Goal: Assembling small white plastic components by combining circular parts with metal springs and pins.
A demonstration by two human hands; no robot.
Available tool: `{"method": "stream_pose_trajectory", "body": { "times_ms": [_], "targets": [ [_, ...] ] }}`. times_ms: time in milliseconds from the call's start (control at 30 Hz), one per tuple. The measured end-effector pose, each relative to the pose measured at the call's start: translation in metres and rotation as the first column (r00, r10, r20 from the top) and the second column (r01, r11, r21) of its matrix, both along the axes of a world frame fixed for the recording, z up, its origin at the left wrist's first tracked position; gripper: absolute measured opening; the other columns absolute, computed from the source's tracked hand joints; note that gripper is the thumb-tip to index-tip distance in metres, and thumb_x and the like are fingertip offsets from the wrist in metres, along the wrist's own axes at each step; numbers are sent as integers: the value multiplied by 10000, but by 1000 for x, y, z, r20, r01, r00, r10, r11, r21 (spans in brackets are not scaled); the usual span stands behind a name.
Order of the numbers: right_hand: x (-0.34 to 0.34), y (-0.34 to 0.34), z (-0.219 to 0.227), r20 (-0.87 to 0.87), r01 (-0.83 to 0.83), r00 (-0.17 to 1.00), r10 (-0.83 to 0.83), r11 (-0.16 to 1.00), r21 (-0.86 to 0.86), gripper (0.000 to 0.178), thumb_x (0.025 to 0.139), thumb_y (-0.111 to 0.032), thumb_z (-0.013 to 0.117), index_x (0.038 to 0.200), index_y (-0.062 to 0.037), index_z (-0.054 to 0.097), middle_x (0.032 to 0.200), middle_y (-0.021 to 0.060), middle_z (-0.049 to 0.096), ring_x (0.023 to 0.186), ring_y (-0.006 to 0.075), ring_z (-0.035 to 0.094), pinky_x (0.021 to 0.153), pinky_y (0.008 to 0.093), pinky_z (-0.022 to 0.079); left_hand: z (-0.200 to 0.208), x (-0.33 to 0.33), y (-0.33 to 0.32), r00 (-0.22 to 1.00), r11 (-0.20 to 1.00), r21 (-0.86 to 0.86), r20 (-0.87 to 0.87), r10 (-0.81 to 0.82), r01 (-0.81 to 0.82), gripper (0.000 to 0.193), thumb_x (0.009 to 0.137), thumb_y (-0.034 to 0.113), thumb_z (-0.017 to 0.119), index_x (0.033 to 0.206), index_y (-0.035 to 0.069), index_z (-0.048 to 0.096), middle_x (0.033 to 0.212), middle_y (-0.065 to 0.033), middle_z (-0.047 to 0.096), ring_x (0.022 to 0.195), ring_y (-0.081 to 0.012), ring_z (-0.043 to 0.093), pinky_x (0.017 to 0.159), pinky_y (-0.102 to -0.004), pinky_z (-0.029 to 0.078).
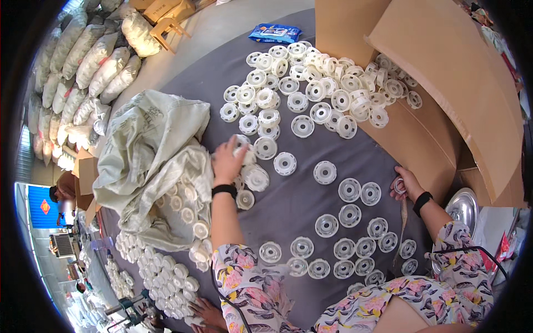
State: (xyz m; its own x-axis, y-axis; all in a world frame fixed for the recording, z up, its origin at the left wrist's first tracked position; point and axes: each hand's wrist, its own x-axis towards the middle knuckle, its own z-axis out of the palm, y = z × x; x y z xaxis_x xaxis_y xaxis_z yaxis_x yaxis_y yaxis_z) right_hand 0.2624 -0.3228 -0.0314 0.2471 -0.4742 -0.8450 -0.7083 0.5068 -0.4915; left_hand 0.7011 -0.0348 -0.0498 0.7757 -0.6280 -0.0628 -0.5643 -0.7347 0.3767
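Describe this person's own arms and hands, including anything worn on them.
The left hand and right hand are ungloved, each with a plain black wristband, left and right. The forearms are bare below loose, pale sleeves, left and right, printed with pink flowers, dark leaves and yellow touches. A thin black cord crosses the right sleeve.

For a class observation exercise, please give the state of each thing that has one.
Woven sack: crumpled, open
Background sacks: filled, stacked
Cardboard box: open
White discs: loose, some piled
Blue packet: lying flat
Left hand: over discs, grip unclear
Right hand: curled around small round piece
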Motion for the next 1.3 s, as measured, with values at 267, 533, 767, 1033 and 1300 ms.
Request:
{"method": "stream_pose_trajectory", "body": {
  "times_ms": [267,533,767,1033,1300],
  "targets": [
    [0,-3,-2,18,14,1000,-14,1000,2,615,834,-504,361,641,44,562,530,194,572,342,231,513,292,285,386,18,-101,12,957,950,-120,-9,-291,288,553,796,453,527,1261,171,431,1249,-105,438,1216,-293,346,982,-616,121],
    [6,2,-5,-33,7,999,-6,1000,24,602,839,-489,356,642,42,563,533,188,578,335,230,515,282,278,387,6,27,83,987,988,107,128,96,-110,500,858,404,448,1174,18,475,1163,-190,516,1109,-321,454,941,-401,339],
    [-3,3,5,-36,14,999,-15,1000,-3,626,826,-520,350,633,38,558,500,176,557,342,224,515,289,272,389,5,-8,114,949,941,226,-136,285,-251,514,898,437,303,1286,113,396,1293,-139,427,1186,-335,383,998,-401,264],
    [1,0,-13,3,91,996,-91,996,-26,629,811,-548,384,661,39,556,510,160,554,365,227,524,303,271,400,-18,-107,89,994,999,-10,-100,48,-49,517,834,384,486,1281,150,373,1387,-225,216,1293,-416,144,995,-600,104],
    [-24,43,-21,315,145,948,-39,936,-322,426,875,-412,413,773,-23,554,593,92,557,483,152,551,372,239,405,8,-208,87,987,987,-131,-144,75,-95,634,784,350,583,1302,97,320,1389,-210,200,1295,-375,165,1005,-579,89]
  ]
}}
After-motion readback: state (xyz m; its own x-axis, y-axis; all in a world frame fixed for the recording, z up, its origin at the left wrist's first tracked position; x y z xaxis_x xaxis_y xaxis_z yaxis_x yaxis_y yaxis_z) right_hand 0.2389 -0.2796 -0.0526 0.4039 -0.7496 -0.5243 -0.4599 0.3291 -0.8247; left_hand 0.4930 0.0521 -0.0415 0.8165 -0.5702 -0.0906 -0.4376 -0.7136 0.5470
